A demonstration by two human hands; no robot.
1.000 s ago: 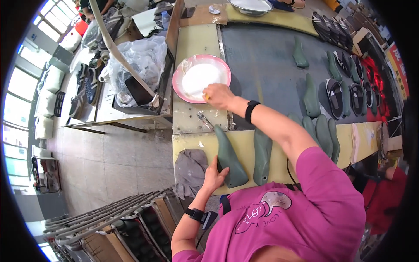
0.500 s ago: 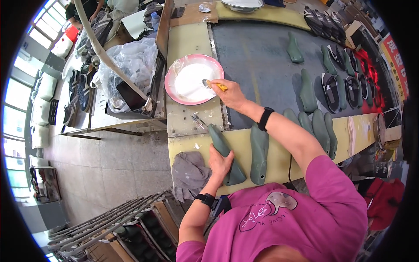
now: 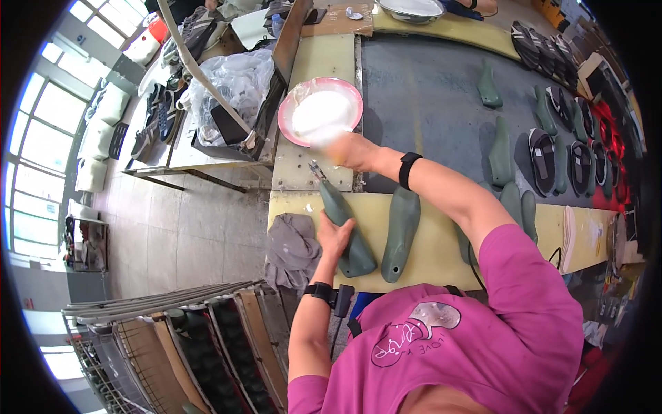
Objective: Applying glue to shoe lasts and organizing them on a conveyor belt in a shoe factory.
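Left hand (image 3: 333, 237) rests on a dark green shoe last (image 3: 347, 230), fingers wrapped over its side and pinning it against the yellow counter (image 3: 434, 241); the forearm rises from the lower edge, bent at the elbow, with a black wristband at the wrist. That last lies tilted, its narrow toe pointing toward 11 o'clock, its broad heel toward 5 o'clock. Just beside it at 3 o'clock lies a second green last (image 3: 400, 233), untouched.

Right hand (image 3: 343, 148) is stretched out toward 12 o'clock, the arm nearly straight across the counter, a black band on the wrist. It is blurred, so I cannot tell whether it is clenched or grasping anything. It sits at the lower rim of a pink bowl (image 3: 289, 102) of white paste. A grey rag (image 3: 292, 248) hangs off the counter edge at 9 o'clock of the left hand.
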